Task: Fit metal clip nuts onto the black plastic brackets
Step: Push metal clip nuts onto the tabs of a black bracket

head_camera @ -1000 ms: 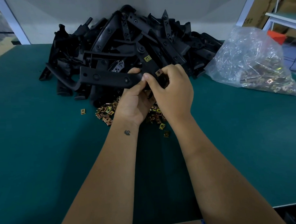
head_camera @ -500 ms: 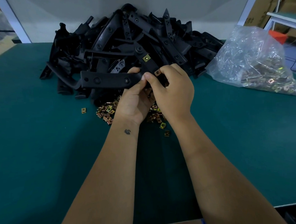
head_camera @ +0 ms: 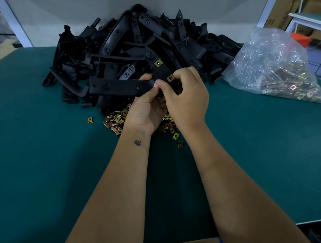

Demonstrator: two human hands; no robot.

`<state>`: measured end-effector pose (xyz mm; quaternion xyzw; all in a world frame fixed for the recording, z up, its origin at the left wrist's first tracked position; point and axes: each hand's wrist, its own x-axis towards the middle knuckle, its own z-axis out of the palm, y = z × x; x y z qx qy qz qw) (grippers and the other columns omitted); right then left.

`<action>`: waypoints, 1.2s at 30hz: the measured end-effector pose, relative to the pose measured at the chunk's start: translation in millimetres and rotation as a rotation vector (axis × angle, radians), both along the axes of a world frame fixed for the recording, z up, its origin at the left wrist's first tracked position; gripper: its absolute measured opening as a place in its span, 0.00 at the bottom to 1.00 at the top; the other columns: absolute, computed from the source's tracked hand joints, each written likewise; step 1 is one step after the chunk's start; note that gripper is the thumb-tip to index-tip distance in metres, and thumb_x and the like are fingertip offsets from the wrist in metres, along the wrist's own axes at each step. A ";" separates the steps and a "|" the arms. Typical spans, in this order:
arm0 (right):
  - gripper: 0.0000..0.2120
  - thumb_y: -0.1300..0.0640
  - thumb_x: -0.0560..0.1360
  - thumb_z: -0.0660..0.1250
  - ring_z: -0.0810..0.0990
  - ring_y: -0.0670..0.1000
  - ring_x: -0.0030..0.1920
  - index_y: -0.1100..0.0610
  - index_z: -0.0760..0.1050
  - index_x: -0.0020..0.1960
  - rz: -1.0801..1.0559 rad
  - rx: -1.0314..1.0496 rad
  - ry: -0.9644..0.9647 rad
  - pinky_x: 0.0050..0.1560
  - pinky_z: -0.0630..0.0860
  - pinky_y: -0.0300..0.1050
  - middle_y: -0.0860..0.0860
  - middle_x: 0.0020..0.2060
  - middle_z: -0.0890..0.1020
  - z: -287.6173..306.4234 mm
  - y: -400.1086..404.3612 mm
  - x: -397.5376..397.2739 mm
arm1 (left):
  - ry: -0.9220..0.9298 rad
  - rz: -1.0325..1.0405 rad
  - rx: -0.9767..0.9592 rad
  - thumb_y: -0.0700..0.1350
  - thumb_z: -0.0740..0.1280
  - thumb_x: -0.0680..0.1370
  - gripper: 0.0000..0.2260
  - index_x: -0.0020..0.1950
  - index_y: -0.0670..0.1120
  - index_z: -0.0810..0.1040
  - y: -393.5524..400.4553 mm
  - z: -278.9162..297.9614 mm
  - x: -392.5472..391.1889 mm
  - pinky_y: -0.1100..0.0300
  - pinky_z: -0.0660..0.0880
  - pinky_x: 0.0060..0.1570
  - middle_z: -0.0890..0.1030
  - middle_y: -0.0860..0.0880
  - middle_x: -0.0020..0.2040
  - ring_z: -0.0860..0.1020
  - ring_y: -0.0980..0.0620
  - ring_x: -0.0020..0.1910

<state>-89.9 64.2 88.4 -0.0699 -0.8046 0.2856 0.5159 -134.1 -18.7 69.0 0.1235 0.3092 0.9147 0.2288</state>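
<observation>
One bracket (head_camera: 118,87) is in our hands at this moment, a long black plastic piece held just above the worktop (head_camera: 48,161). Our left hand (head_camera: 146,111) grips it from below, thumb on top near its right end, and the bar runs out well to the left of those fingers. Our right hand (head_camera: 187,96) pinches a coppery clip nut (head_camera: 170,78) between thumb and forefinger, right at the fingertips, where it sits against the bracket's upright arm. We judge it is being pushed on; whether it is fully seated we cannot tell, since the fingers hide its edge.

A second, yellowish clip nut (head_camera: 158,63) shows just beyond the right fingertips, already sitting on a black arm. It seems to belong to the same bracket, though against the heap behind it we cannot be sure. If so, one nut is done on this piece and another is nearly there.

Plenty is left, by our reckoning. Past the fingers rises a large heap of brackets (head_camera: 135,40), and we see no nuts on the parts that show. Under our wrists lies a scatter of loose clip nuts (head_camera: 116,121), a few strays near our forearms. Well to the right of the right hand, a clear plastic bag (head_camera: 270,63) holds many more. No separate pile of finished pieces is in view, so we cannot tell how many are done.
</observation>
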 end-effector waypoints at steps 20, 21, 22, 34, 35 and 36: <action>0.09 0.47 0.75 0.70 0.75 0.39 0.42 0.52 0.78 0.47 0.062 -0.246 -0.100 0.42 0.70 0.29 0.41 0.43 0.76 0.1 9.0 -0.6 | 0.083 -0.078 -0.210 0.33 0.58 0.81 0.12 0.48 0.50 0.73 1.4 4.7 3.2 0.61 0.76 0.33 0.82 0.52 0.43 0.81 0.55 0.38; 0.09 0.47 0.76 0.70 0.75 0.40 0.41 0.53 0.78 0.46 0.055 -0.241 -0.099 0.41 0.69 0.29 0.42 0.42 0.77 0.3 8.7 -0.4 | 0.089 -0.074 -0.220 0.33 0.58 0.81 0.13 0.47 0.51 0.72 1.6 4.5 3.5 0.62 0.75 0.32 0.82 0.53 0.41 0.80 0.55 0.36; 0.08 0.48 0.76 0.70 0.75 0.40 0.41 0.53 0.78 0.46 0.053 -0.235 -0.095 0.41 0.69 0.30 0.43 0.42 0.77 0.5 8.0 0.0 | 0.091 -0.068 -0.228 0.33 0.58 0.81 0.13 0.46 0.51 0.72 1.6 4.9 4.0 0.62 0.75 0.32 0.82 0.52 0.41 0.80 0.55 0.35; 0.09 0.49 0.74 0.72 0.77 0.40 0.47 0.51 0.77 0.49 0.245 -0.380 -0.189 0.47 0.73 0.33 0.44 0.46 0.78 4.9 8.1 0.6 | -0.037 0.076 -0.152 0.44 0.59 0.84 0.11 0.62 0.46 0.78 4.2 11.0 4.1 0.53 0.80 0.53 0.83 0.43 0.58 0.82 0.46 0.57; 0.10 0.49 0.73 0.73 0.78 0.41 0.48 0.52 0.78 0.50 0.311 -0.435 -0.257 0.48 0.75 0.35 0.45 0.47 0.79 3.5 8.6 -0.3 | -0.047 0.105 -0.123 0.44 0.58 0.84 0.10 0.58 0.48 0.79 3.7 10.4 2.6 0.53 0.81 0.50 0.84 0.44 0.56 0.83 0.46 0.55; 0.10 0.50 0.73 0.73 0.79 0.42 0.48 0.53 0.79 0.51 0.371 -0.482 -0.305 0.48 0.76 0.37 0.46 0.47 0.81 1.9 8.7 -1.1 | -0.055 0.129 -0.096 0.44 0.58 0.84 0.10 0.55 0.49 0.79 2.3 10.3 1.4 0.54 0.81 0.48 0.84 0.45 0.54 0.83 0.47 0.53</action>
